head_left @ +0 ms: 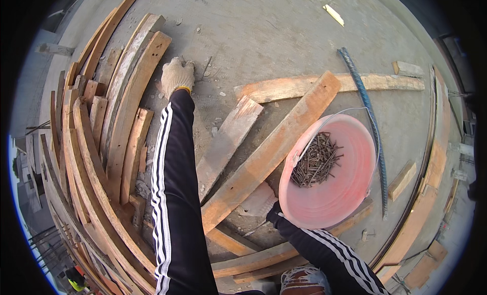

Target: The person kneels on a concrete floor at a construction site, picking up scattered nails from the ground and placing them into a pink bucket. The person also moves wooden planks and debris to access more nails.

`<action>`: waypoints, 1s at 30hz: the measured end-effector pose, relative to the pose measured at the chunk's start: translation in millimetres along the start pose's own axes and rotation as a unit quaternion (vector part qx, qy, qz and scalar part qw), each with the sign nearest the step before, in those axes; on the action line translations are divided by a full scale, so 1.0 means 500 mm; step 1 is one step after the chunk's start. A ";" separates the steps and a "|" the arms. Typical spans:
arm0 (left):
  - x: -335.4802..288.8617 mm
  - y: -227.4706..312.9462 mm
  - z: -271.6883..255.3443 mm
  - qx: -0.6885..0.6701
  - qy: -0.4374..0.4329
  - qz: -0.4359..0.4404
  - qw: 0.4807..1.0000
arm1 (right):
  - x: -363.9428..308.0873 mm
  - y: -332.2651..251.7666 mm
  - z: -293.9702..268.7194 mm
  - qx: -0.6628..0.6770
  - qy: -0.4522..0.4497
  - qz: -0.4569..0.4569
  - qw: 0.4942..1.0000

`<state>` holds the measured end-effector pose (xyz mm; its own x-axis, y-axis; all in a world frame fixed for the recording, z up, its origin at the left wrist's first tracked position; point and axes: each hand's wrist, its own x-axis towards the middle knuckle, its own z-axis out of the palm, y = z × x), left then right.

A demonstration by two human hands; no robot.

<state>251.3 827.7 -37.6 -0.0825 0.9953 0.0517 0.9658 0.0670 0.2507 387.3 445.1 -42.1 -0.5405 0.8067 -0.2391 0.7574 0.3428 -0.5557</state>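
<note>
My left hand (177, 77), in a pale knitted work glove, reaches far out over the concrete floor beside the stacked planks. Its fingers are curled down; whatever they hold, if anything, is hidden. Thin dark nail-like pieces (207, 66) lie just right of its fingertips. My right hand (257, 201), also gloved, is low beside the pink bucket (329, 206), partly covered by it, so its grip does not show. The bucket tilts toward me, with a heap of rusty nails (317, 160) inside and a thin wire handle (314, 137). A long plank (274, 153) slants between my hands.
A curved pile of planks (132, 102) fills the left side. A short board (231, 140), another plank (289, 87) and a blue ribbed bar (366, 99) lie around the bucket. Wood blocks (402, 181) and long boards (431, 173) line the right. My knee (307, 280) shows below.
</note>
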 end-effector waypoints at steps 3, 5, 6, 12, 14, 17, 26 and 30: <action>0.013 0.006 0.003 0.004 0.020 0.109 0.994 | 0.001 0.005 0.023 0.029 0.002 0.003 1.000; 0.018 0.014 0.005 0.002 0.019 0.125 0.992 | 0.002 0.006 0.034 0.049 -0.021 0.019 0.998; 0.019 0.018 0.004 0.017 0.018 0.111 0.994 | 0.005 0.006 0.036 0.056 -0.044 0.032 0.997; -0.018 0.026 -0.004 -0.034 -0.038 0.182 0.982 | 0.004 0.003 0.013 0.042 -0.006 0.002 0.999; -0.040 0.027 -0.004 -0.040 -0.070 0.181 0.980 | 0.003 0.002 0.009 0.037 -0.039 0.007 0.999; -0.064 0.030 0.002 -0.049 -0.018 0.187 0.981 | 0.005 0.005 0.026 0.030 -0.043 0.014 0.999; -0.067 0.054 -0.003 0.088 -0.048 0.150 0.984 | -0.012 0.027 0.105 -0.008 0.033 0.012 0.999; -0.057 0.071 -0.018 0.137 -0.157 0.141 0.968 | -0.005 0.036 0.105 -0.001 0.099 -0.030 0.995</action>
<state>285.4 801.2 -21.5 0.2302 0.9466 -0.2259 0.9717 -0.2361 0.0010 383.0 423.7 -93.4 -0.5014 0.8641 -0.0439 0.7267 0.3931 -0.5633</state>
